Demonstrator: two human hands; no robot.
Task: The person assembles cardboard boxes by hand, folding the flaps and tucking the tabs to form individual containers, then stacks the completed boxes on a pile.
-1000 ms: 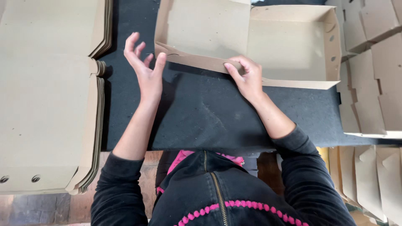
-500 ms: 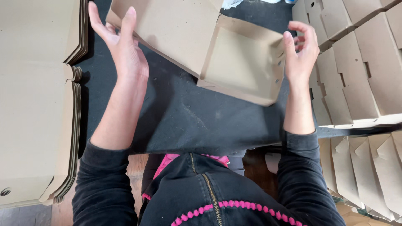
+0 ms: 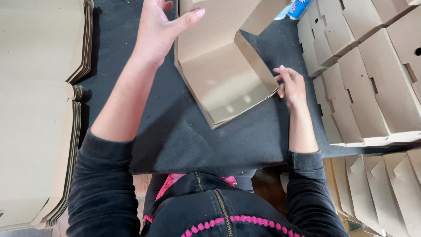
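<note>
We look down on a dark, felt-like work surface [image 3: 184, 131], speckled with bits of lint, with stacks of brown cardboard on either side of it. In the middle, raised and tilted above the dark surface, is a half-folded cardboard box [image 3: 223, 74], its open inside facing us and one flap running up out of the top of the view. Our left hand [image 3: 160, 26] is at the box's upper left edge: the thumb lies stretched along the cardboard, the palm is pressed to the outer wall, and the other fingers go out of view at the top, so we cannot tell how far they curl. Our right hand [image 3: 291, 85] is at the box's right corner, fingers bent and pinched lightly on the thin edge of the side wall. Both forearms are bare, with dark sleeves [image 3: 105, 184] pushed up near the elbows, and below them we see a dark jacket with a zip and pink trim [image 3: 219, 210].

To the left lies a tall stack of flat cardboard blanks [image 3: 39, 109], edges layered and slightly fanned. To the right, finished boxes [image 3: 372, 83] are nested in overlapping rows, and more folded pieces [image 3: 386, 188] stand lower right. A blue-and-white package [image 3: 293, 8] peeks in at the top edge, just beyond the box.
</note>
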